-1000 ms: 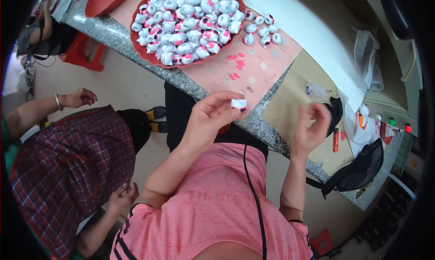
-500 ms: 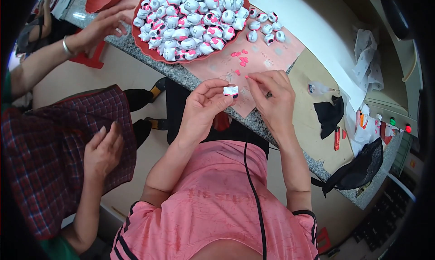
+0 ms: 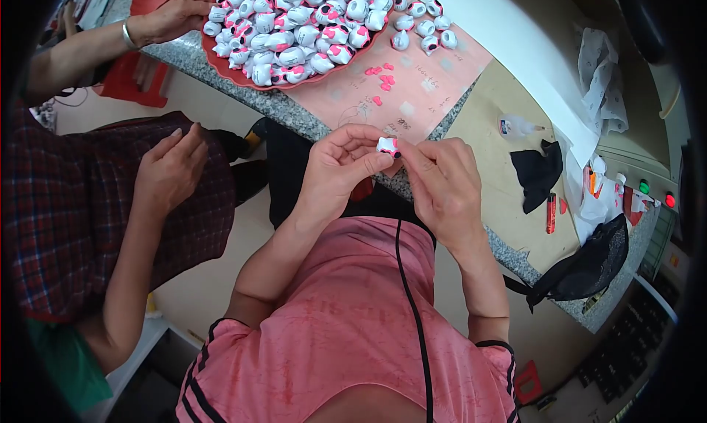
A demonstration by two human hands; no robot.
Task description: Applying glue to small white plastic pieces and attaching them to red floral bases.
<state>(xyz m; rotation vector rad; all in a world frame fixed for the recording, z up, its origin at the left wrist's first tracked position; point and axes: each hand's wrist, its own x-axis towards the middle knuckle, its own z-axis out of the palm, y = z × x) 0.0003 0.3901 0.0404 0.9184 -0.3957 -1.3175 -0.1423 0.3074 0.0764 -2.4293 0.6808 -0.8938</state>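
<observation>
Between the thumb and fingers of my left hand is a small white figurine with pink and black marks. My right hand is closed in a pinch, its fingertips against the figurine's right side where pink shows. Whether the small pink piece is still between those fingertips or on the figurine, I cannot make out. Beyond my hands, several loose pink pieces lie on a pink paper sheet. A red scalloped tray heaped with similar figurines stands at the far left, and several more figurines sit right of it.
A co-worker's hand touches the tray's left edge; their other hand is lower left. On the right lie a small clear bottle, black cloth, a red tube and a black mesh item. A red stool stands left.
My right hand has brought its pinched pink piece up against the figurine in my left hand. The co-worker's upper hand has reached the tray. The view has shifted slightly.
</observation>
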